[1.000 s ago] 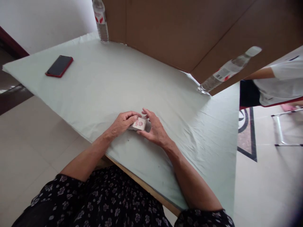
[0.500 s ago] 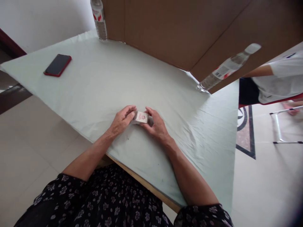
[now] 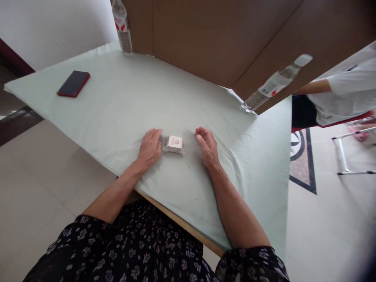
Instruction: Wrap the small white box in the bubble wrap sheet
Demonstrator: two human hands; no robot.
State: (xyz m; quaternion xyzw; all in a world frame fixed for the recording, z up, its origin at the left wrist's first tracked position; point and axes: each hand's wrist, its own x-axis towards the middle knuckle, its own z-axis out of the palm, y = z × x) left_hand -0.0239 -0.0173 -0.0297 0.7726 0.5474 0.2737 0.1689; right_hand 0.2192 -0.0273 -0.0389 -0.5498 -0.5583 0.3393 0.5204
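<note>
A small stack of cards (image 3: 173, 143), pale with a red mark on top, lies flat on the pale green tablecloth (image 3: 123, 105). My left hand (image 3: 150, 147) rests palm down just left of the stack, fingers loosely stretched, its fingertips close to the stack's edge. My right hand (image 3: 207, 144) lies on the cloth a short way to the right of the stack, fingers loosely curled and apart, holding nothing. Neither hand grips the stack.
A red-cased phone (image 3: 73, 83) lies at the far left of the table. Two plastic water bottles (image 3: 122, 24) (image 3: 273, 85) stand against a large cardboard sheet (image 3: 217, 35) at the back. Another person in a white shirt (image 3: 346, 94) sits beyond the right edge.
Both hands let go of the card stack, which now lies on the cloth. The right hand moved off to the right; the left hand flattened beside it.
</note>
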